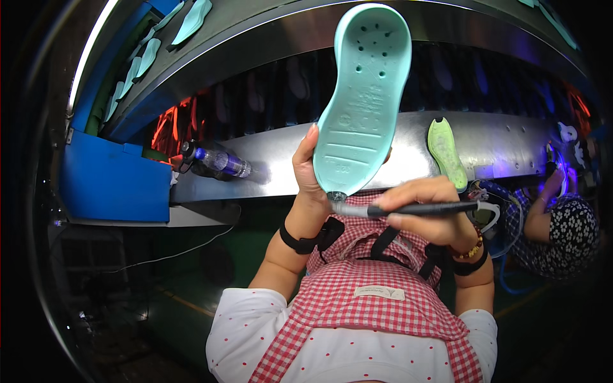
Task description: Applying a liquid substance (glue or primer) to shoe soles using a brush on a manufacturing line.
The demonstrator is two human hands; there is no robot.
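Observation:
A turquoise shoe sole (364, 105) is held upright in front of me, its face with small holes and raised lines toward me. My left hand (306, 169) grips its lower left edge, the thumb along the side and the other fingers behind it, mostly hidden. In my right hand (424, 223) is a brush (440, 208) with a black handle and a grey neck, pinched between the fingers. Its tip meets the sole's lower end, at a dark patch there. I cannot tell whether the tip is wet.
On the metal ledge (274, 150) lie a clear bottle (223, 162) with a blue cap and a yellow-green sole (445, 152). More turquoise soles (148, 56) rest on the conveyor belt at upper left. Beyond the ledge glow orange-red lights (172, 133). A co-worker (562, 233) is at right.

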